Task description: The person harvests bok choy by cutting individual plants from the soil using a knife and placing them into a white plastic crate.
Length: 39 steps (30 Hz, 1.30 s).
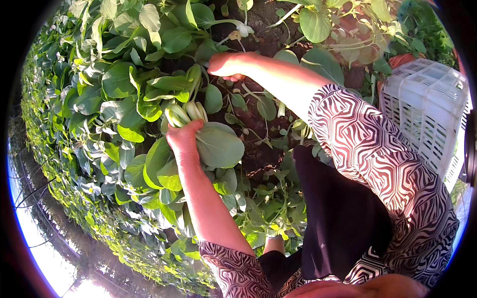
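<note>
My left hand (185,137) is closed around a small bunch of bok choy, whose pale green stalk bases (185,113) point up past my thumb. A broad leaf (220,144) of the bunch hangs out to the right of the hand. Further up, my right hand (229,66) has its fingers curled in at the base of the growing plants. Whether something is inside that fist is hidden; a small pale glint shows at its left side. Just below and left of the right hand, a leaning bok choy plant (193,80) touches the standing row.
Dense leafy greens (111,85) fill the left side. Brown soil (261,156) with low weeds and loose leaves lies between them and my dark-clothed knee (335,212). A white plastic crate (421,108) stands at the right. A pulled plant with a pale root (244,29) lies at the top.
</note>
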Each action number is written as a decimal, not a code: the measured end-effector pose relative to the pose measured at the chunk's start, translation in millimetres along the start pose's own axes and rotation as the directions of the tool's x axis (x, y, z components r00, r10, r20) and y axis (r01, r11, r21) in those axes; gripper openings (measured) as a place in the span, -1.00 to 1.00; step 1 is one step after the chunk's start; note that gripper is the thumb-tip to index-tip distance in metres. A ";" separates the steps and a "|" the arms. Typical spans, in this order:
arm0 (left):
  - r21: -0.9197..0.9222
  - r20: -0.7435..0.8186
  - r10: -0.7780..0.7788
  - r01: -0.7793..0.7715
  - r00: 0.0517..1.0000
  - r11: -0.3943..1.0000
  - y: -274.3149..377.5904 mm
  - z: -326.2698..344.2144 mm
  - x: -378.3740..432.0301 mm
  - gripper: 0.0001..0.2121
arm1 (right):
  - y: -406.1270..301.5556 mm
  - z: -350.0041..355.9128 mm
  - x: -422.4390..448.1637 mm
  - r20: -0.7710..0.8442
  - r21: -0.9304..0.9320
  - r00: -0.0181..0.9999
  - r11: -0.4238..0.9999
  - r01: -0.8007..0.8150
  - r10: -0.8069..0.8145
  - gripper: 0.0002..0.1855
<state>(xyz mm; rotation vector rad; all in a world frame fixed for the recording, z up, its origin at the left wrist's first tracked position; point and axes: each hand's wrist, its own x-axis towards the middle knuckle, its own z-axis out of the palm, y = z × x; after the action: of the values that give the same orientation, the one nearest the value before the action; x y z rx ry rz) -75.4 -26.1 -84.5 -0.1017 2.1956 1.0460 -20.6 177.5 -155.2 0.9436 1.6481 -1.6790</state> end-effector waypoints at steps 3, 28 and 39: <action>-0.047 0.048 -0.014 0.016 0.999 0.999 1.3 1.9 1.9 -0.51 | -9.9 0.4 8.0 -0.031 -0.153 0.999 0.988 0.014 -0.019 -0.84; -0.266 0.092 -0.005 0.030 0.996 0.964 -9.7 -6.8 2.5 -0.54 | 21.7 5.7 -8.6 -0.116 -0.123 0.991 0.991 0.052 -0.067 -0.74; -0.300 0.096 -0.019 0.047 0.995 0.953 -11.3 -5.7 -3.1 -0.55 | -10.2 8.9 -1.5 -0.105 -0.478 0.991 0.878 0.024 -0.085 -0.75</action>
<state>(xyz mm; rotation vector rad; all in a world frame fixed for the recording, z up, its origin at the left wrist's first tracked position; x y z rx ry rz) -72.3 -38.4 -87.5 -0.2221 1.9312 1.3351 -28.8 169.0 -148.4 0.7661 2.0593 -1.1711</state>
